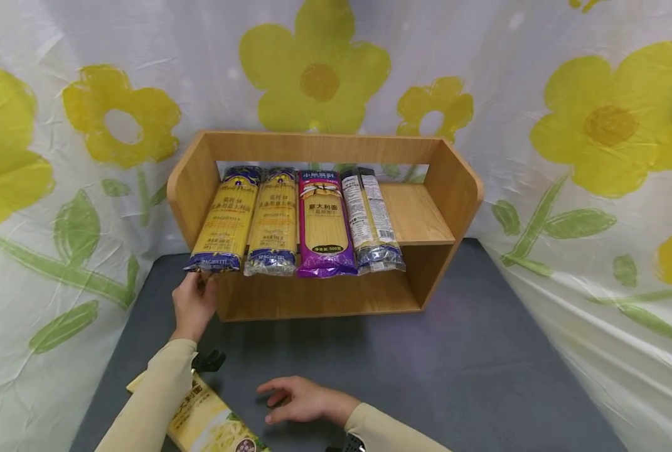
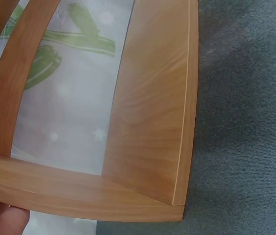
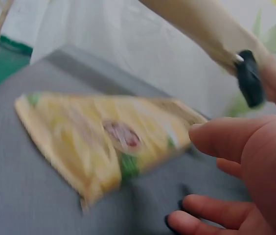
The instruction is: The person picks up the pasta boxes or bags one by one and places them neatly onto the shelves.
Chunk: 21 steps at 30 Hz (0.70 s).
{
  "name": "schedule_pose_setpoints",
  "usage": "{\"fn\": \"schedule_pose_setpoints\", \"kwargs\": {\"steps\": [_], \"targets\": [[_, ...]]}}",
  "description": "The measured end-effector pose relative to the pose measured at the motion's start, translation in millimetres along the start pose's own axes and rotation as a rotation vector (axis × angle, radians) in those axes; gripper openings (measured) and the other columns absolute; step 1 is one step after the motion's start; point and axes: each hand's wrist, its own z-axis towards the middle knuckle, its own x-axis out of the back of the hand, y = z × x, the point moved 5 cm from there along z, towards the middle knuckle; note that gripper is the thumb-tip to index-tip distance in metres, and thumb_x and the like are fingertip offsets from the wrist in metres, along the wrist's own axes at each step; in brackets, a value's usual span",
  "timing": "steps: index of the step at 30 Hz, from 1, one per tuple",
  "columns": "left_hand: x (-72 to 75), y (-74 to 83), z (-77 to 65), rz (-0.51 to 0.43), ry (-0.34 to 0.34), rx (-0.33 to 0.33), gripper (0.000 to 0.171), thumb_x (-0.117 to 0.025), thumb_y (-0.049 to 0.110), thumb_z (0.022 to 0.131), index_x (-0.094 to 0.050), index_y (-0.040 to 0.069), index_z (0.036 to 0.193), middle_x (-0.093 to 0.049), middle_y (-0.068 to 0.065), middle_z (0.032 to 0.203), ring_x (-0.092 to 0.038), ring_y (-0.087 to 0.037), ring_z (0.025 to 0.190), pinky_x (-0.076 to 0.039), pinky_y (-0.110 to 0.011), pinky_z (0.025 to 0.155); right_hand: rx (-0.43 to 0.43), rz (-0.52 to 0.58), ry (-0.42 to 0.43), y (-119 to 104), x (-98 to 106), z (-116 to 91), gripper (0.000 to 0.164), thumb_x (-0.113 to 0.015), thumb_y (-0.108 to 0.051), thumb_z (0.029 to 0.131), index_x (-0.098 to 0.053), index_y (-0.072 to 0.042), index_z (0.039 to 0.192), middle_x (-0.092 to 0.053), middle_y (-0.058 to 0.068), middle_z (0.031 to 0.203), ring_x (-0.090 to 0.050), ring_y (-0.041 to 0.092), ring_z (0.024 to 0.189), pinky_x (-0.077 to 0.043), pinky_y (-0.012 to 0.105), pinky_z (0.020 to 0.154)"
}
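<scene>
My left hand point(image 1: 193, 306) is at the left side of the wooden shelf point(image 1: 324, 312), just below the leftmost spaghetti pack point(image 1: 226, 216). The left wrist view shows its fingertips point(image 2: 8, 223) against the shelf's side panel point(image 2: 79, 196), gripping its edge; the rest of that hand is out of frame. Over the table my right hand point(image 1: 307, 400) holds nothing, with its fingers loosely bent and spread. Left of it a yellow noodle pack point(image 1: 214, 417) lies on the table, partly covered by my left forearm. The same noodle pack point(image 3: 103, 142) looks blurred in the right wrist view.
On the upper board, a second spaghetti pack point(image 1: 273, 216), a purple pasta pack point(image 1: 324, 220) and a pack showing its printed back point(image 1: 371, 216) lie side by side. Bare board point(image 1: 415, 213) shows at their right. Flower-printed curtains point(image 1: 612, 157) surround the dark grey table point(image 1: 460, 376).
</scene>
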Motion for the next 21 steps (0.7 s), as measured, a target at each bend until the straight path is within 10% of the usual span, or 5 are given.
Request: {"fn": "schedule_pose_setpoints", "kwargs": {"steps": [4, 11, 21], "targets": [[-1.8, 0.9, 1.7, -0.007, -0.023, 0.020, 0.019, -0.060, 0.001, 0.098, -0.062, -0.006, 0.116, -0.072, -0.030, 0.105, -0.069, -0.041, 0.085, -0.028, 0.006, 0.071, 0.042, -0.046, -0.086, -8, -29, 21, 0.050, -0.066, -0.006, 0.095, -0.056, -0.010, 0.144, -0.068, 0.015, 0.132, -0.066, 0.001, 0.094, -0.051, 0.017, 0.080], [0.2, 1.5, -0.5, 0.010, -0.031, 0.046, 0.018, -0.060, 0.002, 0.099, -0.061, -0.005, 0.115, -0.071, -0.028, 0.101, -0.065, -0.036, 0.079, -0.030, 0.002, 0.065, 0.095, -0.513, -0.037, -8, -60, 51, 0.057, -0.071, -0.027, 0.093, -0.053, -0.036, 0.146, -0.062, -0.019, 0.115, -0.044, -0.007, 0.083, -0.042, 0.014, 0.074], [-0.1, 1.6, -1.7, 0.010, -0.003, 0.030, 0.014, -0.060, 0.000, 0.097, -0.062, -0.005, 0.110, -0.071, -0.026, 0.094, -0.059, -0.029, 0.073, -0.032, -0.003, 0.061, -0.005, -0.616, 0.062, -20, -71, 55, 0.065, -0.079, -0.017, 0.084, -0.057, -0.040, 0.140, -0.061, -0.023, 0.107, -0.044, -0.004, 0.082, -0.039, 0.015, 0.073]]}}
